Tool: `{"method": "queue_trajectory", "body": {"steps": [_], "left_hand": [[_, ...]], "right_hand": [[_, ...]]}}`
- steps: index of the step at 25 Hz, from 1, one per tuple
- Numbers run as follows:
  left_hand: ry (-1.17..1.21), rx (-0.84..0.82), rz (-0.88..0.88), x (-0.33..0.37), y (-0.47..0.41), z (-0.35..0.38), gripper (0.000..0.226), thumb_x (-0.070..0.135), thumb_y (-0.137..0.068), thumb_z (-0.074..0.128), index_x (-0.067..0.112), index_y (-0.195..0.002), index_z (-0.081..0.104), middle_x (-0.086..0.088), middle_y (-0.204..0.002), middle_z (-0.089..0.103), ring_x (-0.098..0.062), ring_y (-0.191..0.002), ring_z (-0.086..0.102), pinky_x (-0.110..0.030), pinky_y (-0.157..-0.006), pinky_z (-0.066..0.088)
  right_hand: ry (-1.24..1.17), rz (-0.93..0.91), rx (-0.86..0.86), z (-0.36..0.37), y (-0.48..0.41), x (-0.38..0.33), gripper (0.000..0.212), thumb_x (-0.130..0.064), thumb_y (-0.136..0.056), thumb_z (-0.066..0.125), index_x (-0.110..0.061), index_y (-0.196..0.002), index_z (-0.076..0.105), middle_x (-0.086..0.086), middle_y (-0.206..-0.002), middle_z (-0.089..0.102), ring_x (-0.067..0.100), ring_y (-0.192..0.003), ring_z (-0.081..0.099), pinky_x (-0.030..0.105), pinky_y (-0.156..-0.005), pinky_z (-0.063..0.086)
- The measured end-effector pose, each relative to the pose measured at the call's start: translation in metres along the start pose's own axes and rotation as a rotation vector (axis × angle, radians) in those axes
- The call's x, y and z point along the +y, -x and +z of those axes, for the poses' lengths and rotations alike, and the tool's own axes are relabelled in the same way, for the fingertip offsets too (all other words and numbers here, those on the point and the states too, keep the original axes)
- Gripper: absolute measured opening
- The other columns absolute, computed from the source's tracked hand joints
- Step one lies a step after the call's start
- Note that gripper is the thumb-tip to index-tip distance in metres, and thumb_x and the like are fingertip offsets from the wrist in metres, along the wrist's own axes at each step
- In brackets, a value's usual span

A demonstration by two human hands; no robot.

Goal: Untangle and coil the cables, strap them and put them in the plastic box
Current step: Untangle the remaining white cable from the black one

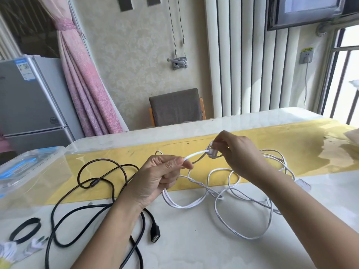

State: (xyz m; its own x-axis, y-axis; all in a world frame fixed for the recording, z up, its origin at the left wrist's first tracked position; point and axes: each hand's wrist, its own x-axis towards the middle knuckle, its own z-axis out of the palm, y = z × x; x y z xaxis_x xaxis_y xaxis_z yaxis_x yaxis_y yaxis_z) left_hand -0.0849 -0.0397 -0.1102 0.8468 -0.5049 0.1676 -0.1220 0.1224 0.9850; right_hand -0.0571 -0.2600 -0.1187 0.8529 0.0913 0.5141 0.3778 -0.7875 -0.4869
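Your left hand [155,179] pinches the white cable [196,154] between thumb and forefinger, and the other fingers are curled into the palm. Your right hand [240,152] nips the cable's small end block [210,153] with thumb and fingertips, just right of centre frame. A short stretch of cable runs between the two pinches, lifted off the table [194,249]. Judging by that, you are holding it up to work this end free of the tangle.

The rest of the white cable lies below and right of your hands. It sprawls in crossing loops over the yellow runner [291,158] and the bare tabletop.

Left of centre, the black USB cable [94,183] lies loose under your left forearm, and its socket [155,234] is near the wrist. A black strap loop [31,219] sits at lower left, well apart from both hands. The plastic box [29,162] stands at the left edge with its lid on.
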Motion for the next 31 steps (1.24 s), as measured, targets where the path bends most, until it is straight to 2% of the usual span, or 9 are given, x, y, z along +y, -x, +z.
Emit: {"method": "queue_trajectory", "body": {"steps": [5,9,12,15,18,21,24,27,31], "left_hand": [[0.206,0.019,0.039,0.0,-0.002,0.002,0.039,0.042,-0.048,0.089,0.012,-0.067,0.074,0.008,-0.052,0.045,0.001,-0.041,0.03,-0.011,-0.037,0.02],[0.513,0.061,0.086,0.0,-0.007,0.0,0.032,0.025,-0.046,0.086,0.018,-0.054,0.056,0.007,-0.056,0.04,-0.004,-0.045,0.033,-0.014,-0.037,0.025],[0.675,0.169,0.127,-0.006,-0.008,-0.004,0.033,0.02,-0.046,0.073,0.02,-0.048,0.04,0.005,-0.058,0.035,-0.008,-0.049,0.032,-0.016,-0.039,0.026],[0.74,0.242,0.152,-0.004,-0.006,-0.008,0.04,0.021,-0.05,0.078,0.021,-0.045,0.038,0.008,-0.053,0.034,-0.006,-0.047,0.031,-0.017,-0.039,0.023],[0.748,0.234,0.196,0.0,-0.003,-0.011,0.039,0.023,-0.058,0.083,0.019,-0.041,0.047,0.007,-0.057,0.048,-0.006,-0.053,0.047,-0.014,-0.046,0.035],[0.823,0.016,0.21,-0.004,-0.004,-0.017,0.042,0.011,-0.082,0.063,0.008,-0.041,0.056,-0.006,-0.069,0.063,-0.02,-0.085,0.063,-0.026,-0.081,0.05],[0.729,0.044,0.234,-0.001,-0.003,-0.027,0.042,0.004,-0.088,0.039,-0.002,-0.053,0.06,-0.018,-0.071,0.062,-0.031,-0.098,0.058,-0.037,-0.102,0.039],[0.685,-0.186,0.219,0.001,0.001,-0.021,0.033,0.006,-0.078,0.046,0.009,-0.047,0.057,-0.01,-0.057,0.054,-0.027,-0.082,0.058,-0.037,-0.094,0.045],[-0.181,0.204,0.071,-0.002,-0.003,-0.017,0.015,0.02,-0.068,0.055,0.015,-0.058,0.065,-0.002,-0.073,0.068,-0.017,-0.082,0.06,-0.032,-0.087,0.051]], "right_hand": [[-0.073,0.018,-0.028,0.011,0.002,-0.005,0.012,-0.022,-0.1,0.041,-0.013,-0.095,0.048,0.005,-0.09,0.072,0.029,-0.076,0.058,0.039,-0.067,0.048],[-0.732,0.286,-0.163,0.012,0.008,-0.03,0.022,-0.018,-0.101,0.038,-0.012,-0.084,0.05,-0.001,-0.069,0.066,0.005,-0.043,0.041,0.018,-0.044,0.031],[-1.188,0.476,-0.299,0.004,0.008,-0.034,0.03,-0.025,-0.101,0.042,-0.008,-0.081,0.056,0.001,-0.059,0.052,0.01,-0.05,0.023,0.019,-0.044,0.018],[-1.136,0.369,-0.365,-0.006,0.009,-0.03,0.031,-0.028,-0.096,0.049,-0.007,-0.081,0.067,0.0,-0.053,0.042,0.013,-0.056,0.012,0.021,-0.05,0.012],[-0.906,0.176,-0.341,-0.011,0.011,-0.033,0.017,-0.011,-0.092,0.056,-0.01,-0.097,0.072,0.002,-0.063,0.057,0.006,-0.046,0.019,0.016,-0.043,0.016],[-1.046,0.228,-0.32,-0.01,0.009,-0.031,0.016,-0.009,-0.092,0.053,-0.007,-0.09,0.069,-0.012,-0.047,0.043,0.003,-0.042,0.018,0.013,-0.041,0.018],[-1.249,0.403,-0.263,-0.01,0.006,-0.025,0.02,-0.015,-0.095,0.049,-0.011,-0.081,0.063,0.0,-0.067,0.067,0.002,-0.038,0.02,0.012,-0.038,0.021],[-1.284,0.425,-0.137,-0.015,0.002,-0.016,0.023,-0.022,-0.097,0.046,-0.014,-0.077,0.053,0.013,-0.09,0.073,0.004,-0.036,0.016,0.013,-0.035,0.02],[-1.07,0.196,-0.175,-0.028,0.005,-0.018,0.026,-0.03,-0.094,0.046,-0.013,-0.094,0.065,0.012,-0.087,0.073,0.008,-0.045,0.013,0.018,-0.044,0.016]]}}
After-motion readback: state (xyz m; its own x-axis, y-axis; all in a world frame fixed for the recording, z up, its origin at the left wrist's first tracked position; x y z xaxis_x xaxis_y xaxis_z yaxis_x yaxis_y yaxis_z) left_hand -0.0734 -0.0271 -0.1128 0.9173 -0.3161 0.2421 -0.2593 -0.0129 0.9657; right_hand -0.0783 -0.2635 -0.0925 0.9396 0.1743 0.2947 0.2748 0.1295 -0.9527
